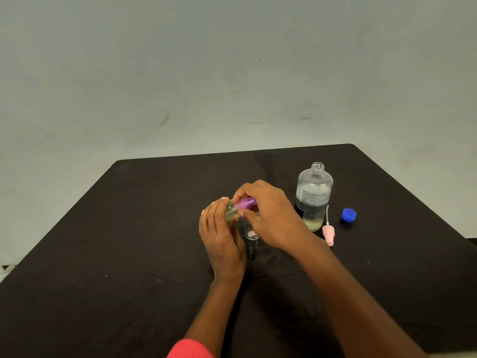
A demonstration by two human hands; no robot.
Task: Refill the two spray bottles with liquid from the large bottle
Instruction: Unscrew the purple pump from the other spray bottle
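my left hand point(222, 239) is wrapped around the small spray bottle point(230, 211), fingers curled over its far side, and i hold it just above the table point(129, 228) with its top tilted to my right. there is pale yellowish liquid inside it. my right hand point(271, 215) comes over from the other side, thumb and fingertips pinched tight on the purple spray head point(247, 204) that sits at the bottle's neck; i cannot tell whether it is screwed fully down. just below my hands, between my wrists, the second small bottle point(251, 232) stands upright on the dark cloth, clear and with no top on it, partly hidden by my right hand. the large bottle point(313, 195) stands upright to the right of my right hand, its neck uncapped, with liquid filling only its lower part. its blue cap point(349, 215) lies on the cloth further right, apart from it. the pink spray head point(328, 235) lies flat between them at the near side, its thin tube pointing up along the large bottle's base. a red sleeve point(191, 348) shows on my left forearm at the bottom edge, and a plain grey wall point(232, 73) rises behind the table.
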